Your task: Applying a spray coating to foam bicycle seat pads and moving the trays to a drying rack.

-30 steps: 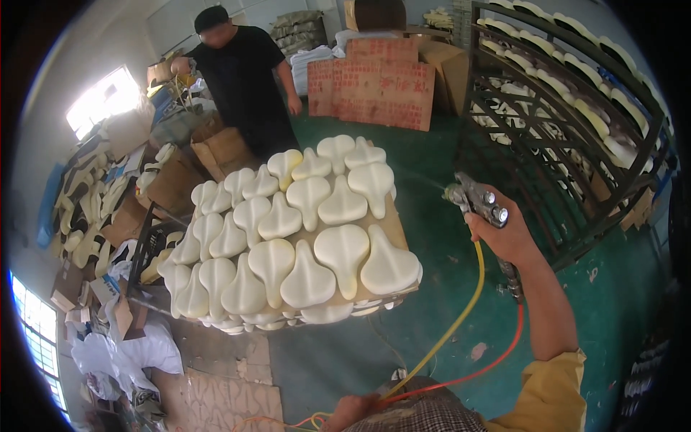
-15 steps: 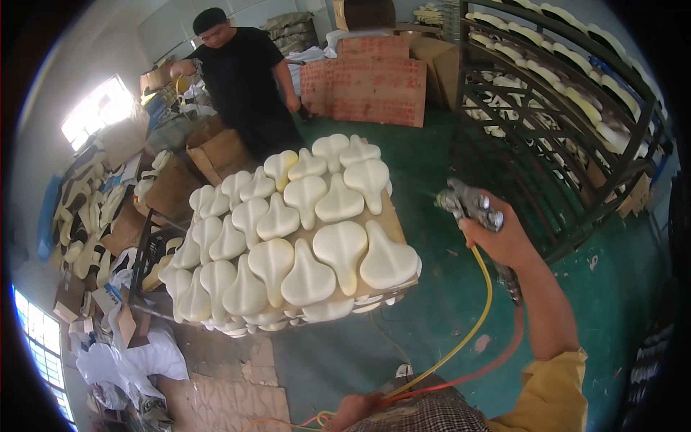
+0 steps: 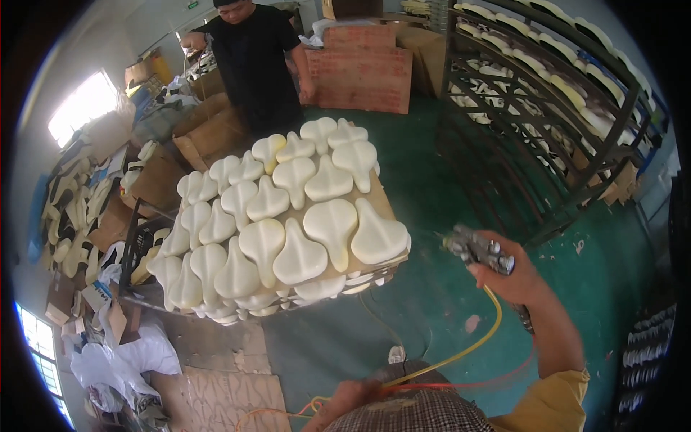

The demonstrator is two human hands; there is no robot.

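Note:
My right hand (image 3: pixel 509 277) is closed round a metal spray gun (image 3: pixel 478 248), held to the right of a stack of cream bicycle saddle pads (image 3: pixel 300 253). Its nozzle points left toward the stack, with a faint haze in front. A yellow hose (image 3: pixel 461 351) and a red hose (image 3: pixel 497 376) run from the gun down to my waist. There my left hand (image 3: pixel 354 396) is closed round the hoses, its fingers partly hidden. The pads lie in rows on a brown board (image 3: pixel 380 205), with more layers of pads beneath.
Across the stack stands a person (image 3: pixel 255 68) in black. A dark metal rack (image 3: pixel 536 137) loaded with pads rises at the right. Cartons (image 3: pixel 209 133) and heaped pads (image 3: pixel 79 209) fill the left. Flattened cardboard (image 3: pixel 230 399) covers the near-left floor.
My right hand has brought the spray gun lower, toward me and away from the stack's far corner. The view has shifted, so the stack sits higher and further left.

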